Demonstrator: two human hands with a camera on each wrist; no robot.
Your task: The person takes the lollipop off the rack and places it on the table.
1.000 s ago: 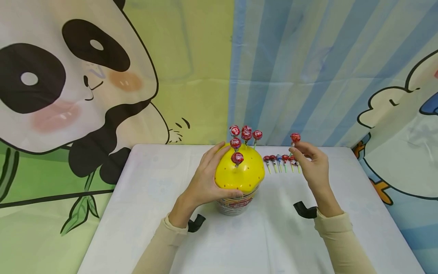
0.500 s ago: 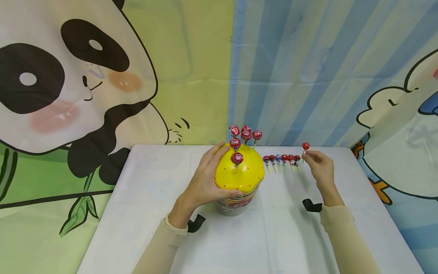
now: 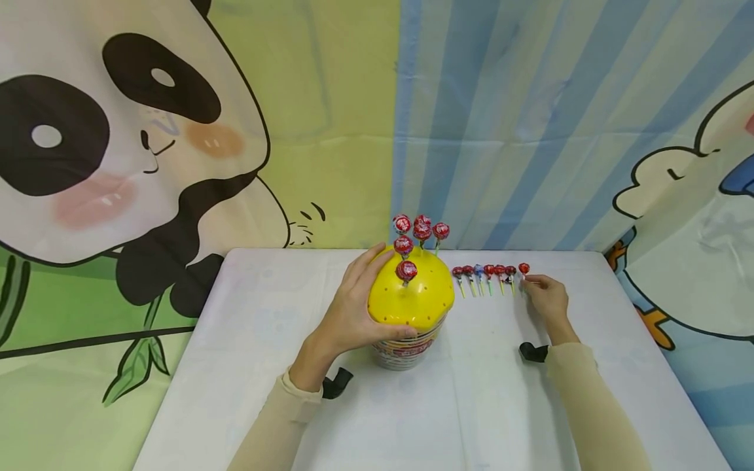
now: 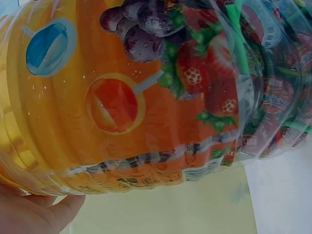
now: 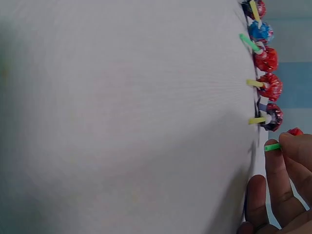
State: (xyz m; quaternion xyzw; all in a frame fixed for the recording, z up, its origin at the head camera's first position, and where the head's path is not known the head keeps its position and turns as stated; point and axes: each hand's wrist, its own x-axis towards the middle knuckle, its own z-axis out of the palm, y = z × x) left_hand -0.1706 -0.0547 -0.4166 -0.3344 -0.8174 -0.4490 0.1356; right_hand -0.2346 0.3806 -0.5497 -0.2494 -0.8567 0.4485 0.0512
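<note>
Red lollipop [image 3: 524, 268] in right hand [image 3: 548, 302], beside lollipop row [image 3: 489, 269]

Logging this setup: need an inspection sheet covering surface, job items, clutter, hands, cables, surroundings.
Surface: white-covered table.
Job items: jar with yellow lid; red-wrapped lollipops standing in the lid; lollipop row on the table to the jar's right, one wrapper blue.
Clutter: nothing seen.
Hands: left hand grips the jar at its lid; right hand pinches the held lollipop by its green stick.
Cables: nothing seen; black piece at each wrist.
Surroundings: panda-and-stripes backdrop.
</note>
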